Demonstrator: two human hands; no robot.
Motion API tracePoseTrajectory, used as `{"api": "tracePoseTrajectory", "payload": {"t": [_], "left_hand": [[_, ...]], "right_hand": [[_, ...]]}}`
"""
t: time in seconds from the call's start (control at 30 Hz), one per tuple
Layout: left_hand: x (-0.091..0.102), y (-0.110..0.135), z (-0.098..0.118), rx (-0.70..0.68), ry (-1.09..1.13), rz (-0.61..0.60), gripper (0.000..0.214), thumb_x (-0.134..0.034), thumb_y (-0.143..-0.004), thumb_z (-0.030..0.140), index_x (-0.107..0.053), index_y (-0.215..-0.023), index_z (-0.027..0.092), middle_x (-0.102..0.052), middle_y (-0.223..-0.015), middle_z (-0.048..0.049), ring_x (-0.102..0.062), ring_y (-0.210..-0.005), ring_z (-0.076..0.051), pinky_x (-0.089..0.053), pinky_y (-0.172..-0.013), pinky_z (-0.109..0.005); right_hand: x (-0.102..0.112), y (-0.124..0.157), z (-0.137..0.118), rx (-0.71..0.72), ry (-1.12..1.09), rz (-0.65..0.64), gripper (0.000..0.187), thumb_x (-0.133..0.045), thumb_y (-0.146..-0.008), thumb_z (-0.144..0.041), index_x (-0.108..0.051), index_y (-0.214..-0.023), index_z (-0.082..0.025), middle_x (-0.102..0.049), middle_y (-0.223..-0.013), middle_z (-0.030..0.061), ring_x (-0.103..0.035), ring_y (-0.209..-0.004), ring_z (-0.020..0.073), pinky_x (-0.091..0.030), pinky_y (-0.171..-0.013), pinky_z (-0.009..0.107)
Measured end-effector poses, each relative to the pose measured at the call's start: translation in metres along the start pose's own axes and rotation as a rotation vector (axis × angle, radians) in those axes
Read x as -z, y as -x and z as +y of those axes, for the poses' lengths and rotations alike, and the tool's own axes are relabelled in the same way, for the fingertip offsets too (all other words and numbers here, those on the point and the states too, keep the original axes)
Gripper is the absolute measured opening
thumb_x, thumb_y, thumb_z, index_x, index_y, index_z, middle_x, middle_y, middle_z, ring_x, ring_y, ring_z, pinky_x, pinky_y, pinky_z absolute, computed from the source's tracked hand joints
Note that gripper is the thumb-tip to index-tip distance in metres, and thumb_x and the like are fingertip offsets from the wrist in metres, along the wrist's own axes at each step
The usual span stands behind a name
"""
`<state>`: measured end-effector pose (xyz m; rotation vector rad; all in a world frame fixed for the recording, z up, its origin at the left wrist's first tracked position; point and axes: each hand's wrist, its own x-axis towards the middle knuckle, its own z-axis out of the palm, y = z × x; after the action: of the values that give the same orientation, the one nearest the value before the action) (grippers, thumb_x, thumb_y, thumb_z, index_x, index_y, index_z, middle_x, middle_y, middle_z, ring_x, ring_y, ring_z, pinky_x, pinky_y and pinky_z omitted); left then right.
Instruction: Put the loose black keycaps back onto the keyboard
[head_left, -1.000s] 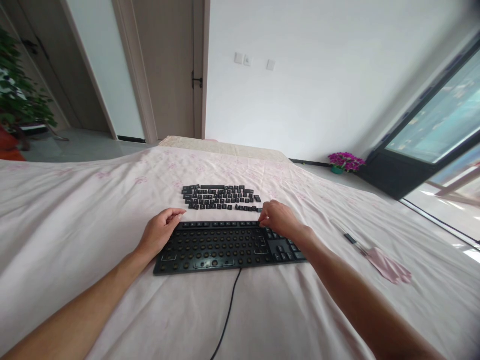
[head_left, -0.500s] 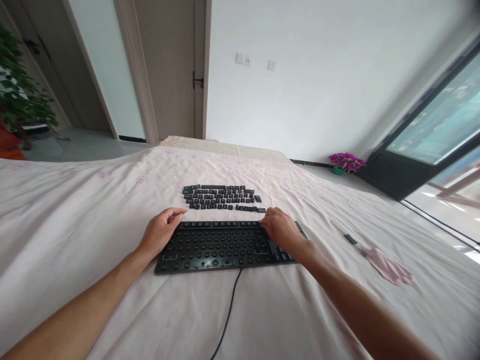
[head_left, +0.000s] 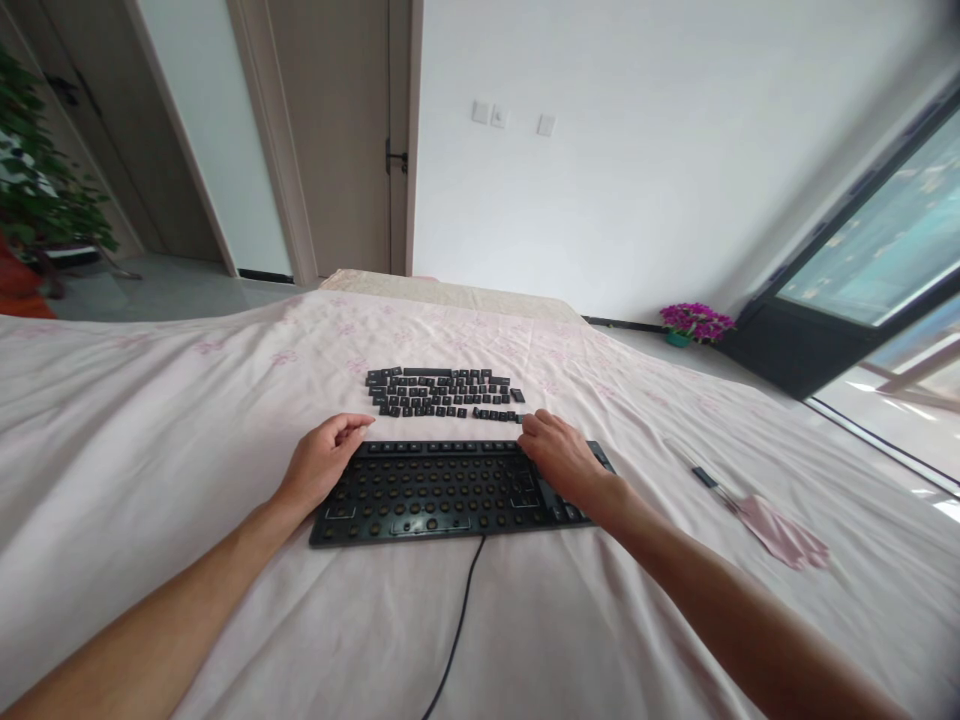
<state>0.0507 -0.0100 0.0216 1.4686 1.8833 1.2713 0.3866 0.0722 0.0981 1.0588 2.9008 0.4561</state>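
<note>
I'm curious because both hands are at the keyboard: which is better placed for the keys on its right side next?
Probably the right hand: it lies over the right side of the keyboard, near the loose keycaps. The left hand is at the opposite end.

A white wall [head_left: 637,190] with three plates [head_left: 480,112] fills the upper middle of the frame. Grey-brown doors [head_left: 337,150] stand at upper left above a grey floor [head_left: 191,290], a leafy plant [head_left: 45,190] at the left edge. Magenta flowers [head_left: 697,320] in a green pot [head_left: 678,340] sit right of centre, near dark-framed glass [head_left: 877,250] bright with daylight. A pale floral sheet [head_left: 217,410] covers the lower half.
</note>
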Motion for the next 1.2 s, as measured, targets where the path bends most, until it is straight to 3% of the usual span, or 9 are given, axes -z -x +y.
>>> {"api": "tracePoseTrajectory", "payload": {"t": [0.2, 0.6, 1.0, 1.2], "left_hand": [[0.001, 0.0, -0.001, 0.003, 0.0, -0.002, 0.038, -0.052, -0.084, 0.047, -0.069, -0.106, 0.021, -0.072, -0.097, -0.0028, -0.064, -0.084, -0.02, -0.047, -0.077, -0.029], [0.001, 0.0, -0.002, -0.019, -0.004, 0.003, 0.039, -0.052, -0.083, 0.047, -0.069, -0.107, 0.021, -0.073, -0.097, -0.0033, -0.065, -0.084, -0.02, -0.048, -0.079, -0.03], [0.0, -0.001, -0.004, -0.017, -0.005, 0.013, 0.04, -0.052, -0.083, 0.048, -0.07, -0.105, 0.02, -0.073, -0.096, -0.0034, -0.064, -0.082, -0.02, -0.047, -0.075, -0.029], [0.0, 0.001, 0.001, 0.002, -0.006, 0.006, 0.04, -0.052, -0.083, 0.049, -0.07, -0.104, 0.02, -0.073, -0.093, -0.0031, -0.064, -0.08, -0.02, -0.047, -0.074, -0.029]], "right_hand": [[-0.018, 0.002, 0.011, -0.126, -0.257, 0.09, 0.026, -0.048, -0.094, -0.019, -0.071, -0.083, -0.02, -0.06, -0.089, 0.006, -0.052, -0.088, 0.0175, -0.041, -0.076, 0.027], [-0.048, 0.013, 0.016, -0.299, -0.498, 0.279, 0.02, -0.054, -0.09, -0.027, -0.074, -0.089, -0.025, -0.065, -0.091, 0.0022, -0.057, -0.088, 0.0169, -0.044, -0.082, 0.028], [-0.039, 0.017, 0.011, -0.188, -0.336, 0.281, 0.029, -0.045, -0.096, -0.028, -0.073, -0.091, -0.024, -0.064, -0.093, 0.0047, -0.053, -0.087, 0.0177, -0.042, -0.079, 0.028], [-0.031, 0.017, 0.004, -0.122, -0.178, 0.188, 0.03, -0.041, -0.096, -0.02, -0.071, -0.093, -0.021, -0.062, -0.093, 0.0072, -0.05, -0.086, 0.0195, -0.039, -0.081, 0.031]]}}
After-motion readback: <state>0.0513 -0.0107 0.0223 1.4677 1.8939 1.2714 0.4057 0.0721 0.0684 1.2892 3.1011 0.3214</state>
